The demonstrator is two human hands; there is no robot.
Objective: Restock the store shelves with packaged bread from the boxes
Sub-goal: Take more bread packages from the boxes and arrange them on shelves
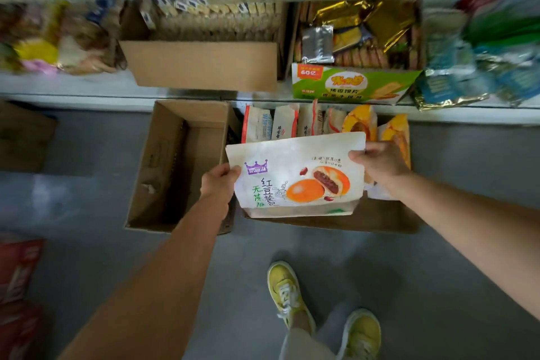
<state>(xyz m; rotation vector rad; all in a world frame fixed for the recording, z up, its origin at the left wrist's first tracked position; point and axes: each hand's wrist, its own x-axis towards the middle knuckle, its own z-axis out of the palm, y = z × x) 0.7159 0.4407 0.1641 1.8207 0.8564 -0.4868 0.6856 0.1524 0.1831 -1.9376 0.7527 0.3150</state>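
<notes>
I hold a white bread bag printed with orange buns and a purple crown logo, flat side up, over a cardboard box on the floor. My left hand grips its left edge. My right hand grips its upper right edge. Behind the bag, several upright bread packs, white and orange, stand in that box. An empty open cardboard box lies on the floor to the left of it.
The low shelf ahead carries a brown carton of packets, a green display box with gold-wrapped snacks, and loose bags at both ends. Red packages lie on the floor at left. My yellow shoes stand on grey floor.
</notes>
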